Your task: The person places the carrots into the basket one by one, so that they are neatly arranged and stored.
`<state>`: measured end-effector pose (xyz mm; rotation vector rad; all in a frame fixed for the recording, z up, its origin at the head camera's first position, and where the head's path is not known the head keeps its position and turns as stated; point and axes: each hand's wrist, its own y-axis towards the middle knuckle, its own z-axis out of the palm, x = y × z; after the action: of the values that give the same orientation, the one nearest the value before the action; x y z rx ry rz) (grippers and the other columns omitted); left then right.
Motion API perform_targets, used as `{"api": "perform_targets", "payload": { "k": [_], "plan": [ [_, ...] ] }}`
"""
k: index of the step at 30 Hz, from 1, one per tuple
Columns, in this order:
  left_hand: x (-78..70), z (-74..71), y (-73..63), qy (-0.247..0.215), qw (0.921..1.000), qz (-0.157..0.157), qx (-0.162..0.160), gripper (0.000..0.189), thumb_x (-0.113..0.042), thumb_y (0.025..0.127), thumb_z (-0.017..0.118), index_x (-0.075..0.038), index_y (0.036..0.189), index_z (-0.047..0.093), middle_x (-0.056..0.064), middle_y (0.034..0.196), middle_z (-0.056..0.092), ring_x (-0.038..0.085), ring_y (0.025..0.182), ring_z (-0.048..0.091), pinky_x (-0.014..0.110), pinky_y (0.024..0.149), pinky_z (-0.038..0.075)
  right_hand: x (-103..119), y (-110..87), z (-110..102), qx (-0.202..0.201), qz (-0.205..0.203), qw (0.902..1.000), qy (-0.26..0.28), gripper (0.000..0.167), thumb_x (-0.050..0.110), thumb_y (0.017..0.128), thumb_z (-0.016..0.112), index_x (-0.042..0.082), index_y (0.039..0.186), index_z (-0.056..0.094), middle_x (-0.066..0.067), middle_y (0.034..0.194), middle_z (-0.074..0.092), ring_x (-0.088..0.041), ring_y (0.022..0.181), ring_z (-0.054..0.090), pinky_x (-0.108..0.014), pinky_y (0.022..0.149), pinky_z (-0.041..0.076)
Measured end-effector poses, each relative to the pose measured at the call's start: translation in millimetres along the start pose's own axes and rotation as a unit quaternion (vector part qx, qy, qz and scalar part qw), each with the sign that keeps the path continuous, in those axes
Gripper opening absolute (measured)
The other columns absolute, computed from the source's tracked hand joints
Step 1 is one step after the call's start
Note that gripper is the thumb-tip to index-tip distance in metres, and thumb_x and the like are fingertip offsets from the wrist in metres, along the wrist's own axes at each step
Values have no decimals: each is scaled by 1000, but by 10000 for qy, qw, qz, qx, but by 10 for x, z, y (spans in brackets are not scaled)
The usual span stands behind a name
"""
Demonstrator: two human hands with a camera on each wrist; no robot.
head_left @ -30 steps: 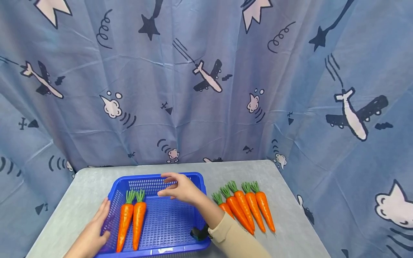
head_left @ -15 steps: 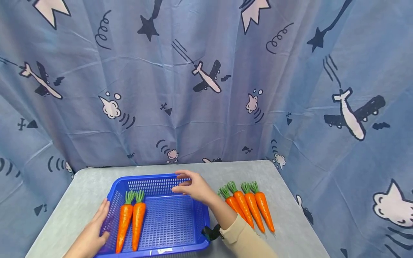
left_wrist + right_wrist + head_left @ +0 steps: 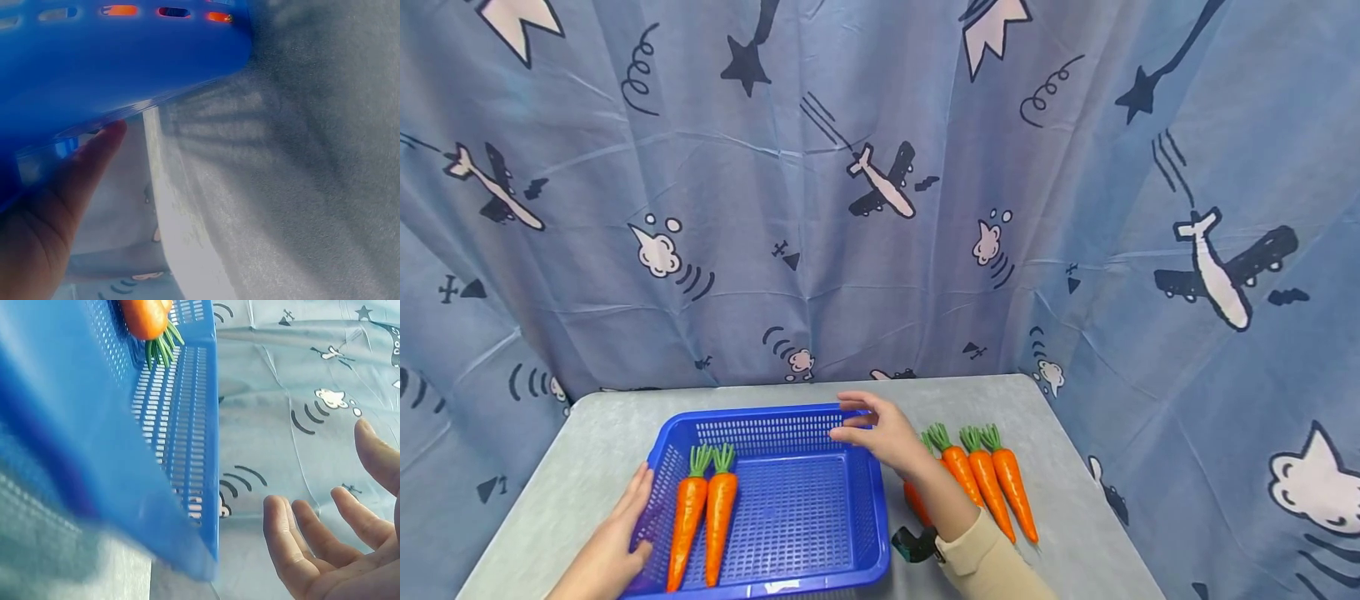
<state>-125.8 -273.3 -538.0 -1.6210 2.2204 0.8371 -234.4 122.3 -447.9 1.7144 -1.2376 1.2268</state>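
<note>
A blue plastic basket [image 3: 880,500] with slotted walls holds two carrots with green tops, the left carrot [image 3: 687,521] and the right carrot [image 3: 721,517], side by side along its left part. My left hand [image 3: 613,533] lies against the basket's left side with its fingers straight; in the left wrist view the thumb [image 3: 94,162] touches the blue plastic. Over the basket's back right corner hovers my right hand [image 3: 883,429], fingers apart and loosely bent, holding nothing. Several carrots [image 3: 1015,492] lie on the table to the right, some partly hidden behind my right forearm.
The basket stands on a pale grey table [image 3: 1067,517] with rounded far corners. A blue curtain [image 3: 737,192] printed with planes and stars hangs behind it and on both sides. A black strap [image 3: 916,546] sits at my right wrist.
My right hand has moved to the right, from above the basket's middle to its back right corner. Its forearm now covers more of the loose carrots. The left hand stays at the basket.
</note>
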Motion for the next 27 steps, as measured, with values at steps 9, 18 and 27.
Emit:
{"api": "perform_targets", "payload": {
  "k": [9, 18, 27],
  "plan": [
    [4, -1, -10, 14, 9998, 144, -117, 98, 16, 65, 69, 14, 152, 26, 25, 167, 13, -29, 129, -7, -6, 101, -2, -67, -55, -172, -223, -39, 9996, -141, 61, 34, 86, 79, 18, 141, 58, -14, 140, 60, -33, 119, 64, -46, 94, 58],
    [41, 19, -30, 70, 9998, 145, -117, 100, 15, 63, 70, 13, 153, 25, 23, 168, 13, -30, 129, -7, -6, 100, -1, -155, -75, -318, -506, -83, 9987, -3, 59, 26, 86, 79, 18, 141, 58, -13, 139, 61, -31, 117, 65, -46, 94, 57],
    [0, 15, -7, 15, 9999, 52, -140, 101, 15, 65, 68, 9, 155, 24, 20, 168, 13, -29, 129, -6, -6, 101, -2, -302, -173, -565, -734, -84, 9971, 192, 59, 22, 88, 78, 14, 142, 57, -16, 138, 61, -31, 117, 66, -42, 93, 58]
  ]
}}
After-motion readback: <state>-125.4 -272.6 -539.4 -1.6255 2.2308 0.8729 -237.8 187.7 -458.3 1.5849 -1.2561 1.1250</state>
